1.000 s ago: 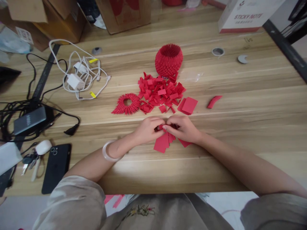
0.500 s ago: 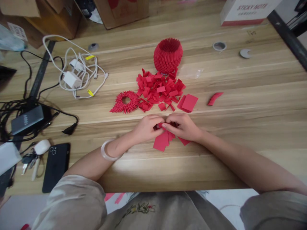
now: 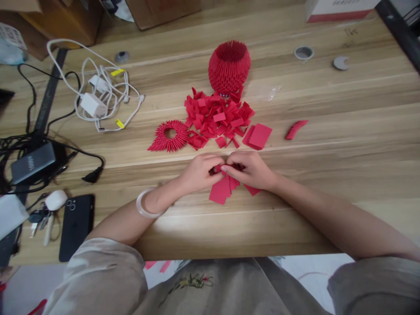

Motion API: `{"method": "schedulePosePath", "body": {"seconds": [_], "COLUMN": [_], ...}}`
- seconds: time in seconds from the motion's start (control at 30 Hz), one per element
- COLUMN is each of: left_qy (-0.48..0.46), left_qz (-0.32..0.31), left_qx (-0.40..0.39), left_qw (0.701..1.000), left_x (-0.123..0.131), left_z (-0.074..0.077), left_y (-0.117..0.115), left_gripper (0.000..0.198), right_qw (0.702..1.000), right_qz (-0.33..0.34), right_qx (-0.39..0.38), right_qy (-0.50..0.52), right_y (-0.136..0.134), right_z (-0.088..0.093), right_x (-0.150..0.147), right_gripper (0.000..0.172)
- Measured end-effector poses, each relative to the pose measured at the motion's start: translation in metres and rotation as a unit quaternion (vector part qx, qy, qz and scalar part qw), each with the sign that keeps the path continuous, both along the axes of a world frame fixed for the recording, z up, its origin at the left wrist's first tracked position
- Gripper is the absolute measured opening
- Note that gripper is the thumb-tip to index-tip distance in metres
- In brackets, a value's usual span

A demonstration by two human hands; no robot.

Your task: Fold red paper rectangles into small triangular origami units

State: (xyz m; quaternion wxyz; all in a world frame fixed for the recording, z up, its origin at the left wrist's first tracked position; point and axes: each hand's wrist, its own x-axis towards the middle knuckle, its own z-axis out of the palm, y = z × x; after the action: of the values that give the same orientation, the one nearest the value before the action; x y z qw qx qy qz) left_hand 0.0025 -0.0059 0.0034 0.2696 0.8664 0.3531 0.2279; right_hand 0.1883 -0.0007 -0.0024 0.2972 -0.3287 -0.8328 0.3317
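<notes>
Left hand (image 3: 202, 173) and right hand (image 3: 253, 170): both pinch red paper (image 3: 218, 168) between them, just over flat sheets (image 3: 220, 191) on the surface (image 3: 344, 153) | made: 1 bowl (image 3: 229, 70), 1 ring (image 3: 179, 134) | not joined: the big paper pile (image 3: 219, 117)

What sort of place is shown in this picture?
Probably a home or office desk: a round cable hole in its top, a white charger and a black phone suggest this.

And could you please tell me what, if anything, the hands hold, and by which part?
Left hand and right hand hold a small red paper piece between them; which part is hidden.
</notes>
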Motion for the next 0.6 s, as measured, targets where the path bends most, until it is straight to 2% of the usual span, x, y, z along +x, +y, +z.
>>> {"method": "schedulePosePath", "body": {"seconds": [0.6], "left_qy": [0.001], "left_qz": [0.001], "left_qx": [-0.002], "left_qw": [1.0], "left_x": [0.0001], "left_z": [-0.0015], "left_y": [0.0003], "left_gripper": [0.015], "right_qw": [1.0], "right_qz": [-0.007], "right_qx": [-0.001], "right_qy": [0.005], "right_y": [-0.0003], "right_z": [-0.0023], "right_x": [0.0009], "right_gripper": [0.029]}}
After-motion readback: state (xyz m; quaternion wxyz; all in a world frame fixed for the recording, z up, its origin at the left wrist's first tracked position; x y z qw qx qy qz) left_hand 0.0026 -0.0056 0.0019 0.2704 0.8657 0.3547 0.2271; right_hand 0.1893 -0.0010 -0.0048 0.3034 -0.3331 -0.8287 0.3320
